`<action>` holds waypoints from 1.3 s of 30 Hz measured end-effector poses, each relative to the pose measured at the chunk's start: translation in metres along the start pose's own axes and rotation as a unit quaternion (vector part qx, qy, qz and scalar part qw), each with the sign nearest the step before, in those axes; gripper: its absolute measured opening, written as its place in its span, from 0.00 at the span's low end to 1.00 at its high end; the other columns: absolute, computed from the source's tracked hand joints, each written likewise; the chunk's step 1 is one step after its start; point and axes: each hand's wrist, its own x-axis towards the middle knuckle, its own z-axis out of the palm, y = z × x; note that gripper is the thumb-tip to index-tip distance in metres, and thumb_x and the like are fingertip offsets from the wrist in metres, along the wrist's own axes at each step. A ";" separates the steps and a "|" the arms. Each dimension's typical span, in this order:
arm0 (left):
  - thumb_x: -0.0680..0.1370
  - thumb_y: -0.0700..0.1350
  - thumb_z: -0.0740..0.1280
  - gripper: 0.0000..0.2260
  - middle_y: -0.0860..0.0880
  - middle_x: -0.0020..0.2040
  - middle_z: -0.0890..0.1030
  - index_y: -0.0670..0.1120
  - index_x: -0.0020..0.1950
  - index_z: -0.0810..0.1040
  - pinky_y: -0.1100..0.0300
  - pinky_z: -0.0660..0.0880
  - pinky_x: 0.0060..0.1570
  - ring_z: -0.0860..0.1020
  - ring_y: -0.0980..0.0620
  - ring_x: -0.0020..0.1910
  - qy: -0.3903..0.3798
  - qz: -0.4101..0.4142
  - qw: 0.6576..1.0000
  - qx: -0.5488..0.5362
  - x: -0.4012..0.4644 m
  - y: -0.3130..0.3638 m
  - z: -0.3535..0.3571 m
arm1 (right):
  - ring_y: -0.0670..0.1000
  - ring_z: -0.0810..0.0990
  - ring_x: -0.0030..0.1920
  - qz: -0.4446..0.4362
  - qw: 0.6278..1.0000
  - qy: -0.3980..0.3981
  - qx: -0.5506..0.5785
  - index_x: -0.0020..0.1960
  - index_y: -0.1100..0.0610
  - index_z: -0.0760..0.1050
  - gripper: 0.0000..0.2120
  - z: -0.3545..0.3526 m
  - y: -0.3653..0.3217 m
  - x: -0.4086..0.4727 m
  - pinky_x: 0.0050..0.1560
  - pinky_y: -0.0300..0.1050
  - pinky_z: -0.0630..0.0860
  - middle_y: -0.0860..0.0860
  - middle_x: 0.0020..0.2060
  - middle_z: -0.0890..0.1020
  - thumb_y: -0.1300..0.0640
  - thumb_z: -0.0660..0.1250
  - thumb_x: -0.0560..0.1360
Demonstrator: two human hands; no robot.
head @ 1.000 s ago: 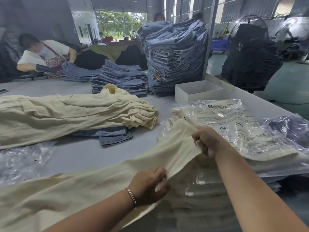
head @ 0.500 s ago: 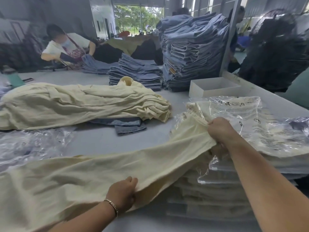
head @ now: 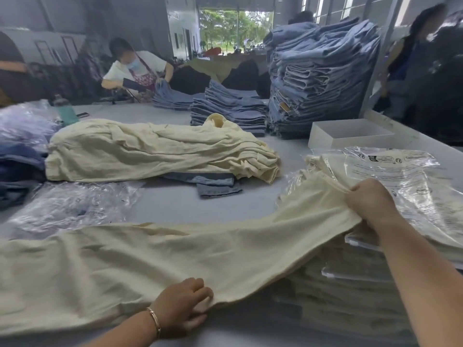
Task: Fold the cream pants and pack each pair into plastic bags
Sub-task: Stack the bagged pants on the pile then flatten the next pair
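Matt cream cloth pants (head: pixel 175 256); glossy, crinkled clear plastic bags (head: pixel 411 181).

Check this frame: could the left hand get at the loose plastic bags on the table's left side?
Probably not yet: the left hand grips the cream pants, which lie spread between it and the loose plastic bags. Nothing else blocks them.

Our left hand (head: pixel 184 305) lay low and near us, knuckles up, fingers curled round a pinch of cloth, a thin bangle on its wrist. Our right arm reached forward and higher, its hand (head: pixel 368 205) fisted with the knuckles up, gripping cloth too.
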 end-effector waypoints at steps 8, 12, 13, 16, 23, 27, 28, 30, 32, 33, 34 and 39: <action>0.81 0.51 0.59 0.09 0.53 0.45 0.76 0.49 0.48 0.76 0.57 0.69 0.47 0.74 0.51 0.45 0.098 -0.118 0.978 -0.142 0.105 0.018 -0.062 | 0.50 0.76 0.38 -0.059 0.990 -0.100 0.081 0.41 0.56 0.78 0.17 -0.009 -0.012 -0.014 0.38 0.44 0.71 0.52 0.37 0.79 0.72 0.55 0.71; 0.79 0.45 0.63 0.12 0.50 0.55 0.78 0.47 0.62 0.74 0.60 0.70 0.46 0.76 0.50 0.47 0.102 -0.161 0.938 -0.291 0.200 0.052 -0.109 | 0.53 0.78 0.36 -0.063 0.971 -0.127 0.191 0.37 0.58 0.77 0.06 -0.011 -0.008 -0.029 0.38 0.45 0.73 0.53 0.34 0.80 0.66 0.64 0.68; 0.78 0.43 0.63 0.14 0.49 0.56 0.78 0.47 0.64 0.72 0.58 0.72 0.47 0.77 0.48 0.49 0.091 -0.158 0.926 -0.329 0.220 0.060 -0.118 | 0.52 0.75 0.34 -0.070 0.968 -0.120 0.208 0.35 0.61 0.76 0.04 -0.010 -0.007 -0.032 0.37 0.45 0.70 0.53 0.31 0.77 0.62 0.68 0.68; 0.76 0.34 0.63 0.23 0.45 0.63 0.75 0.45 0.70 0.67 0.54 0.75 0.53 0.77 0.45 0.56 0.063 -0.112 0.906 -0.403 0.267 0.080 -0.138 | 0.47 0.67 0.27 -0.113 0.969 -0.097 0.197 0.28 0.57 0.73 0.18 -0.003 0.001 -0.041 0.33 0.44 0.64 0.48 0.22 0.70 0.50 0.72 0.72; 0.67 0.24 0.66 0.37 0.45 0.65 0.74 0.53 0.70 0.67 0.48 0.77 0.50 0.72 0.46 0.65 -0.049 0.041 0.888 -0.455 0.315 0.094 -0.148 | 0.44 0.68 0.30 -0.223 0.966 -0.104 0.074 0.35 0.57 0.74 0.11 -0.006 0.002 -0.046 0.32 0.37 0.64 0.47 0.30 0.73 0.55 0.69 0.74; 0.64 0.28 0.70 0.30 0.49 0.66 0.72 0.56 0.57 0.72 0.48 0.68 0.67 0.66 0.50 0.69 -0.079 0.084 0.890 -0.441 0.322 0.091 -0.162 | 0.47 0.67 0.30 -0.245 0.959 -0.127 0.062 0.31 0.61 0.72 0.10 -0.015 0.003 -0.048 0.31 0.38 0.59 0.51 0.30 0.72 0.63 0.70 0.68; 0.64 0.28 0.70 0.25 0.49 0.69 0.70 0.54 0.50 0.75 0.45 0.66 0.69 0.65 0.49 0.70 -0.097 0.084 0.884 -0.450 0.323 0.091 -0.165 | 0.45 0.66 0.29 -0.241 0.961 -0.119 0.062 0.29 0.59 0.71 0.10 -0.016 0.004 -0.049 0.30 0.38 0.59 0.50 0.28 0.71 0.63 0.70 0.66; 0.66 0.28 0.70 0.18 0.50 0.72 0.68 0.52 0.40 0.77 0.44 0.69 0.67 0.65 0.47 0.71 -0.153 0.073 0.860 -0.481 0.323 0.091 -0.167 | 0.44 0.65 0.26 -0.224 0.968 -0.097 0.060 0.26 0.53 0.65 0.15 -0.017 0.005 -0.049 0.28 0.36 0.61 0.46 0.24 0.68 0.64 0.70 0.62; 0.68 0.31 0.72 0.12 0.55 0.70 0.70 0.49 0.38 0.78 0.53 0.73 0.63 0.67 0.50 0.70 -0.182 0.081 0.864 -0.462 0.323 0.089 -0.167 | 0.44 0.64 0.26 -0.210 0.972 -0.096 0.045 0.27 0.52 0.61 0.18 -0.015 0.004 -0.047 0.28 0.38 0.60 0.46 0.24 0.66 0.63 0.70 0.61; 0.68 0.33 0.74 0.09 0.56 0.66 0.73 0.46 0.41 0.79 0.57 0.74 0.61 0.69 0.51 0.69 -0.178 0.083 0.875 -0.442 0.323 0.088 -0.166 | 0.44 0.62 0.26 -0.206 0.972 -0.104 0.039 0.28 0.52 0.60 0.18 -0.014 0.003 -0.047 0.29 0.40 0.58 0.46 0.24 0.65 0.63 0.70 0.61; 0.69 0.35 0.75 0.10 0.56 0.63 0.75 0.46 0.45 0.79 0.56 0.75 0.60 0.71 0.50 0.67 -0.167 0.082 0.883 -0.430 0.325 0.087 -0.166 | 0.44 0.61 0.27 -0.205 0.971 -0.116 0.041 0.28 0.52 0.59 0.18 -0.012 0.002 -0.045 0.29 0.40 0.57 0.46 0.25 0.64 0.64 0.69 0.62; 0.69 0.41 0.76 0.14 0.49 0.61 0.77 0.51 0.52 0.79 0.47 0.71 0.65 0.74 0.48 0.63 -0.144 0.110 0.916 -0.358 0.331 0.096 -0.166 | 0.41 0.65 0.28 -0.186 0.970 -0.136 0.079 0.29 0.49 0.65 0.17 -0.009 -0.005 -0.043 0.30 0.36 0.60 0.45 0.26 0.68 0.68 0.68 0.62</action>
